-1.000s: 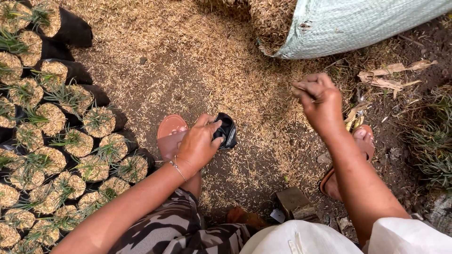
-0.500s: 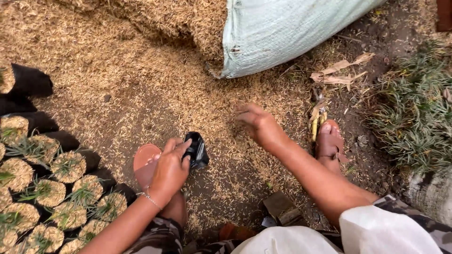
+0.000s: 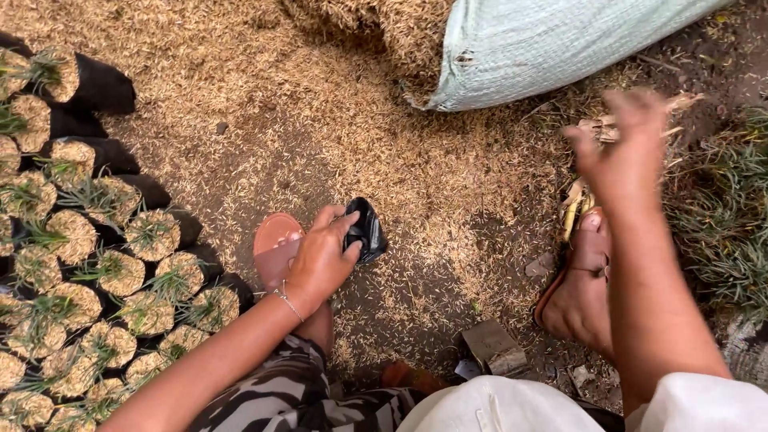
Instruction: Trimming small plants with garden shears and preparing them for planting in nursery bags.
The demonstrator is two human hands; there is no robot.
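Observation:
My left hand [image 3: 322, 258] grips a small black plastic nursery bag [image 3: 365, 230] low over the husk-covered ground, just beyond my left foot in its brown sandal [image 3: 274, 236]. My right hand [image 3: 626, 152] is lifted at the right, blurred by motion, fingers loosely spread with nothing visible in it. It hovers above my right foot in a brown sandal [image 3: 578, 272], near the grass clumps.
Many filled black bags with small green seedlings [image 3: 96, 272] stand packed on the left. A pale green woven sack [image 3: 544, 40] lies at the top, rice husk [image 3: 336, 104] spilling from its mouth. Grass clumps [image 3: 720, 232] line the right; a small wooden block [image 3: 492, 346] sits near my knees.
My right hand swung from low over the husk at centre up and to the right. My left hand kept hold of the black bag.

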